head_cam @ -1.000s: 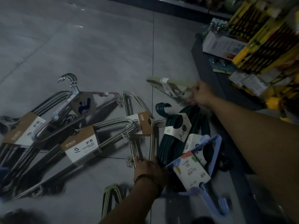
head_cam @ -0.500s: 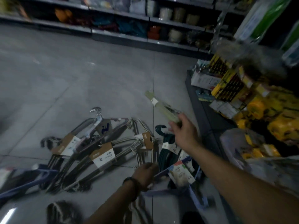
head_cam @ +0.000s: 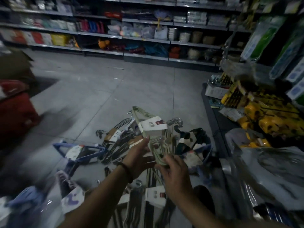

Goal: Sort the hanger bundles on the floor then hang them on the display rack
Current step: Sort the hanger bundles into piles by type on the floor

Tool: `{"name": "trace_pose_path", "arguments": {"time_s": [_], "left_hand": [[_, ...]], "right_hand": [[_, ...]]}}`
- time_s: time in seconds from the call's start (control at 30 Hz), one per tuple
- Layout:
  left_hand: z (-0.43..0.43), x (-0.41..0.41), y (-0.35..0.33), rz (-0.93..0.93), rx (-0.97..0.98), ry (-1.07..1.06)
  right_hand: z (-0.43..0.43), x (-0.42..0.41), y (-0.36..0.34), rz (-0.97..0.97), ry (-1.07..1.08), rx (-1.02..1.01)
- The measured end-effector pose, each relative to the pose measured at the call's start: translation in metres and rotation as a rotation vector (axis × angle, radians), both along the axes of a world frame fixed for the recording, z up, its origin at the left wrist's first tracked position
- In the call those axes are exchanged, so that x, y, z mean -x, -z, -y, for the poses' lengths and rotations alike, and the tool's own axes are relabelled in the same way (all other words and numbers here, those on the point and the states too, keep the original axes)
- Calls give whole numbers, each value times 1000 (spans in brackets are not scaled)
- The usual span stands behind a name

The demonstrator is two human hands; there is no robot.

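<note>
A pale green hanger bundle (head_cam: 153, 127) with a white paper band is lifted above the floor in front of me. My right hand (head_cam: 176, 176) grips its lower end. My left hand (head_cam: 139, 155), with a dark wristband, touches the bundle's side under the band. Below them on the grey floor lie more bundles: grey hangers with brown labels (head_cam: 115, 139), dark green hangers (head_cam: 192, 140), blue hangers (head_cam: 82, 152), and a striped bundle with a white label (head_cam: 154, 195) close to me.
A display rack (head_cam: 256, 102) of yellow packaged goods stands at the right, its dark base beside the pile. Long store shelves (head_cam: 144, 40) line the far wall. A red and brown stack (head_cam: 14, 112) sits at the left. Plastic-wrapped goods (head_cam: 271, 178) lie at lower right.
My right hand lifted the pale green bundle off the floor and drew it toward me. My left hand left the floor pile and came up to the bundle. The view tilted upward.
</note>
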State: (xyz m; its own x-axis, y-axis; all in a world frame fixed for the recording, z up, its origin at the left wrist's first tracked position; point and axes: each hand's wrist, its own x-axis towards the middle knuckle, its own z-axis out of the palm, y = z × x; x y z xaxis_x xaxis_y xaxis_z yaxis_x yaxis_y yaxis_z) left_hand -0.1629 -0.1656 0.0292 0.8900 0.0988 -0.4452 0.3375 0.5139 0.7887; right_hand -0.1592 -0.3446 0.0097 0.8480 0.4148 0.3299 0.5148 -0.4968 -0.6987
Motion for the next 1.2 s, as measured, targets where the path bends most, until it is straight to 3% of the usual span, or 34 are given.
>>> {"name": "trace_pose_path", "arguments": {"time_s": [0.07,0.23,0.33,0.4,0.5,0.57,0.67,0.8,0.9,1.0,1.07,1.2], "left_hand": [[5,25,2,15,51,-79],[13,70,5,-66,50,-253],[1,89,6,-43,63,-264],[-5,101,8,-1,62,-243],[-5,118,12,80,-13,-168],[-7,125,17,138,-63,-70],[-7,130,24,155,-64,22],[-3,126,21,181,-324,-24],[0,111,18,150,-525,-195],[2,92,16,30,-316,-322],[2,83,23,-188,-131,-338],[5,74,46,-334,-154,-342]], "right_hand": [[6,30,23,37,-53,44],[14,59,43,-85,-243,236],[26,55,10,-262,-361,15],[26,48,-11,-351,-163,-206],[24,20,-42,-773,131,-497],[32,1,-62,-1107,119,-597],[47,-9,-77,-1315,71,-615],[49,-8,-73,-1395,62,-711],[49,-8,-71,-1359,22,-659],[47,-8,-58,-1305,42,-596],[44,-6,-35,-1218,109,-548],[34,-3,18,-1129,247,-610]]}}
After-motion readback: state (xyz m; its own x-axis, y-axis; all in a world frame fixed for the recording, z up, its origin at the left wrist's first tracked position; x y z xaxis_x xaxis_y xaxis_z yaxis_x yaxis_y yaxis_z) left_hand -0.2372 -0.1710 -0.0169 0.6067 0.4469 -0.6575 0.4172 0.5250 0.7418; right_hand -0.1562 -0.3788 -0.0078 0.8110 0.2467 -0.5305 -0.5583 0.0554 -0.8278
